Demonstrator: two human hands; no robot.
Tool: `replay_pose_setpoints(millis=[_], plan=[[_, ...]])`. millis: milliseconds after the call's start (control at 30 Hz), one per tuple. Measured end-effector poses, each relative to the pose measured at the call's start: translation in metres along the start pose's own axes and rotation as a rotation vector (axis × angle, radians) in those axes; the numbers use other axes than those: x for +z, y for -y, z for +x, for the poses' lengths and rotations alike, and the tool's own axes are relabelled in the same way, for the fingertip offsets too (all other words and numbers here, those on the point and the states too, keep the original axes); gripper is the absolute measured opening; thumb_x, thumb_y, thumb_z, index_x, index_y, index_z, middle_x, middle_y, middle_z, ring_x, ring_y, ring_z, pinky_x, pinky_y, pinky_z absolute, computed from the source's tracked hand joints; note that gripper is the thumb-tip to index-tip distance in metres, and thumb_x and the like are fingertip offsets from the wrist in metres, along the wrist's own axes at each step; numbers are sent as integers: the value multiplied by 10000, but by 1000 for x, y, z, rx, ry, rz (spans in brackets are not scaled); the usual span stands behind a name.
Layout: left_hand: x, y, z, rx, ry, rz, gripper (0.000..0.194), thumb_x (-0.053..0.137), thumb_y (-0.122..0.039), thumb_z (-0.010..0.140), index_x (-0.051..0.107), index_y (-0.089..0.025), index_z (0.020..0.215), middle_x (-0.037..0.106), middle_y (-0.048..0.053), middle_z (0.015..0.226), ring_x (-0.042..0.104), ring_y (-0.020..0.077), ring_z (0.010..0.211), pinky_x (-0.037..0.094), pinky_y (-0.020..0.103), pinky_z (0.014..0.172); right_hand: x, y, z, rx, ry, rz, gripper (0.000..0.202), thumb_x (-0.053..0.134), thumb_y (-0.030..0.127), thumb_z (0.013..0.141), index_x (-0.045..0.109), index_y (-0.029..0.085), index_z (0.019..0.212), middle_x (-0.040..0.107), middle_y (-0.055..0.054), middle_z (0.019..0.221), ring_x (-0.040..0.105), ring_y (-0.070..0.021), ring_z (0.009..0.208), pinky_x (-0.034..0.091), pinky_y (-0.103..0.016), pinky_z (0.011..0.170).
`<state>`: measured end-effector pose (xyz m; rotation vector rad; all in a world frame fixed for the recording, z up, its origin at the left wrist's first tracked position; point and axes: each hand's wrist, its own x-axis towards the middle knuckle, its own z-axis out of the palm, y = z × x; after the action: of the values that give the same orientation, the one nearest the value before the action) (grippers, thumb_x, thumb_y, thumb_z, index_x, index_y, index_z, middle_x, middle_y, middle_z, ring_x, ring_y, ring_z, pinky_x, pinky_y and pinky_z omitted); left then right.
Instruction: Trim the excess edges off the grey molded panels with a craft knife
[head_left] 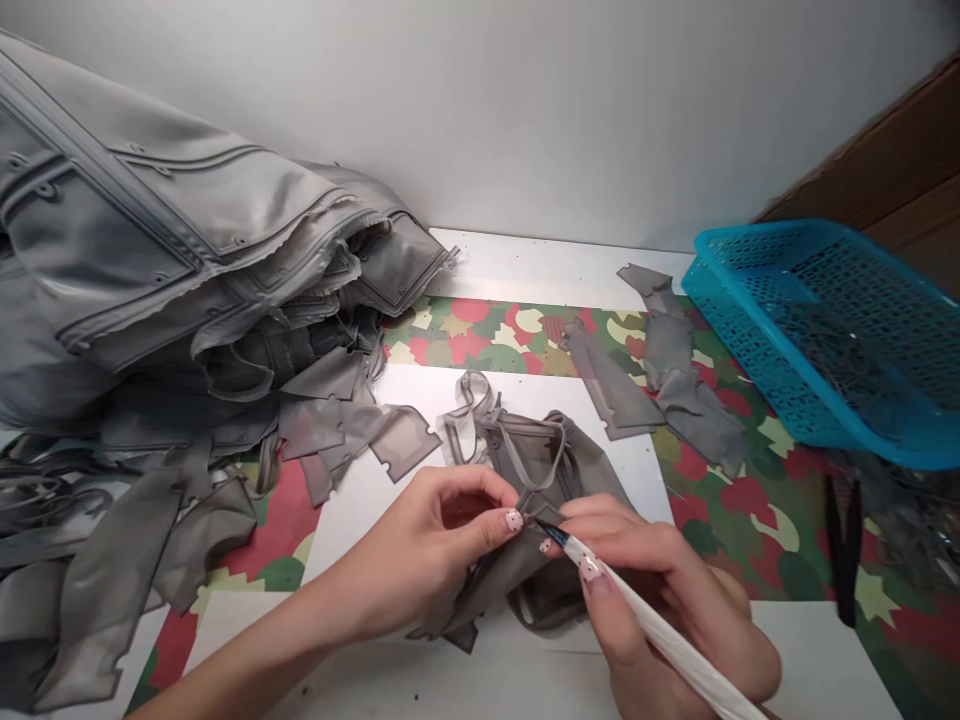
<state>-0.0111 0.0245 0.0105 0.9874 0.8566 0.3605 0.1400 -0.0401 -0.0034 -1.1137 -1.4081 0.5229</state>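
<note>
White wall [562,130] rose behind camouflage-patterned table cover [480,335]

One grey sheet [592,465], crumpled and ringed with thin strips, lay on white paper [352,540] in front of the person, beneath both hands. The left hand [427,550] pinched a bit of it between thumb and forefinger. The right hand [675,580] gripped one white-handled tool [652,615] like a pen, its dark point at the left fingertips; whether it touched the grey bit could not be told. At left sat one big heap of grey sheets [150,230], too tangled to count. At least two grey scraps [611,385] lay right of centre, near one blue basket [787,370] holding dark trimmings [832,350]. One pair of black tweezers [846,560] rested below it.
</note>
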Motion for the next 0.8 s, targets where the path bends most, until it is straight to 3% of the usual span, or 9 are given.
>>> replay_pose_setpoints(millis=[300, 800], plan=[[4, -5, -1, 26, -109, 168, 138, 560, -217, 785, 559, -143, 669, 440, -58, 588, 357, 61, 557, 303, 169, 510, 0, 0, 0, -18, 11, -31, 213, 496, -43, 687, 571, 134, 778, 584, -32, 670, 565, -158, 622, 513, -340, 567], [4, -3, -1, 55, -139, 234, 142, 555, -235, 793, 575, -149, 682, 515, -33, 627, 430, 82, 604, 344, 176, 540, 3, -2, 4, -45, -2, -36, 214, 494, -49, 672, 572, 120, 778, 574, -42, 657, 550, -152, 626, 509, -323, 564]])
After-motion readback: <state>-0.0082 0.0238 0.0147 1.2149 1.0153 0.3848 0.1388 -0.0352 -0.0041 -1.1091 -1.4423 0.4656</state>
